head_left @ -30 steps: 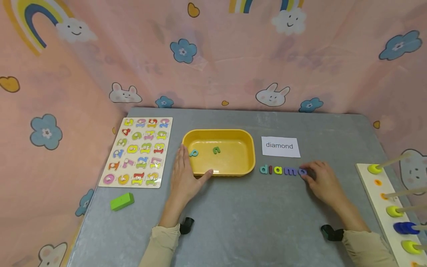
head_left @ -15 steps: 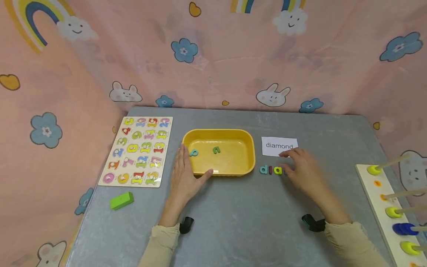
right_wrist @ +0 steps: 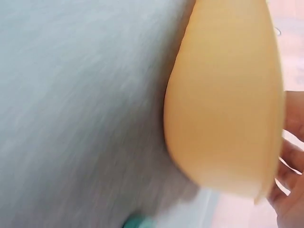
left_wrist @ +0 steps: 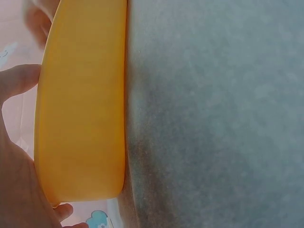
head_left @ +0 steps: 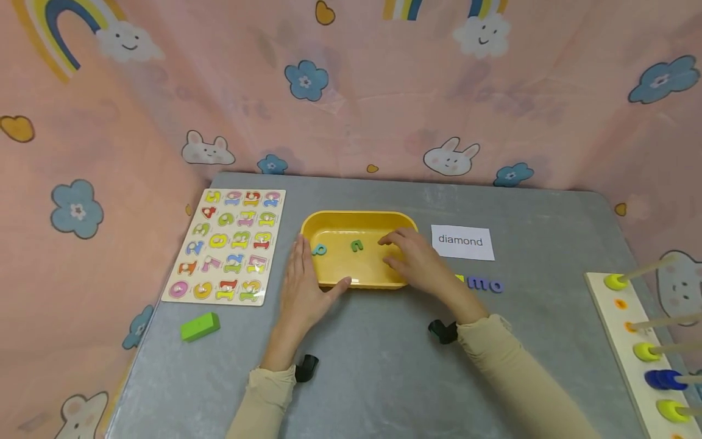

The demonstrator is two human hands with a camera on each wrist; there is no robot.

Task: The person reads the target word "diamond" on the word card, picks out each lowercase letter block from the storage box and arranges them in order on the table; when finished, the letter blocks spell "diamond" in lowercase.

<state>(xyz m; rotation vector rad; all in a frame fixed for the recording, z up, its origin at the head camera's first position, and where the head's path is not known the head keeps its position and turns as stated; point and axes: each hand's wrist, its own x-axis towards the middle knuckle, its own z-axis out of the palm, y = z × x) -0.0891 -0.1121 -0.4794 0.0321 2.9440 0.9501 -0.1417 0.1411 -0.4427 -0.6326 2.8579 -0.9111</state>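
My left hand [head_left: 304, 289] rests against the near left corner of the yellow tray [head_left: 351, 277], its fingers straight along the side and the thumb on the front rim. Inside the tray lie a teal letter [head_left: 319, 249] and a green letter n [head_left: 357, 245]. Over the tray's right end hovers my right hand [head_left: 418, 262], fingers loosely bent, holding nothing. Right of that wrist a purple m [head_left: 478, 283] and a purple o [head_left: 496, 286] lie in a row; only a bit of the yellow letter [head_left: 460, 278] shows. The hand hides the row's left end.
A white card [head_left: 462, 242] reading "diamond" lies above the letter row. To the left are a number puzzle board [head_left: 225, 247] and a green block [head_left: 200, 327]. A white pegboard [head_left: 620, 329] with yellow and blue rings stands at the right edge.
My right hand has let go of the purple o at the row's right end and moved left across the letters to the tray. The left hand has stayed at the tray.
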